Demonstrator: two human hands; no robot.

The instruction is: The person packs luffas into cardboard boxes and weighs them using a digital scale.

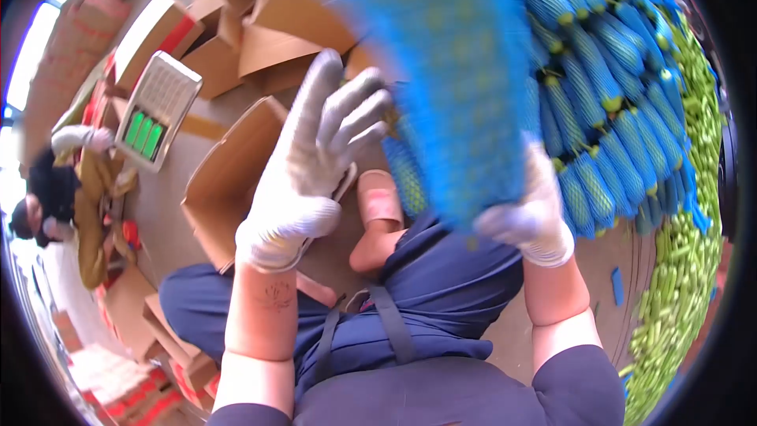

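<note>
A blue net sleeve with green-yellow produce inside [465, 95] hangs in front of me, blurred by motion. My right hand [528, 209], in a white glove, is closed on its lower end. To the left of the net, my left hand [323, 142], also gloved, is raised with its fingers spread and nothing in it. Below that hand an open cardboard box [225, 189] stands on the floor. Many filled blue net sleeves [611, 110] lie stacked at the right.
A scale with a green display [158, 110] stands at the upper left, near more cardboard boxes [296, 16]. A co-worker [67, 197] is at the far left. Loose green produce [678, 292] is heaped along the right edge.
</note>
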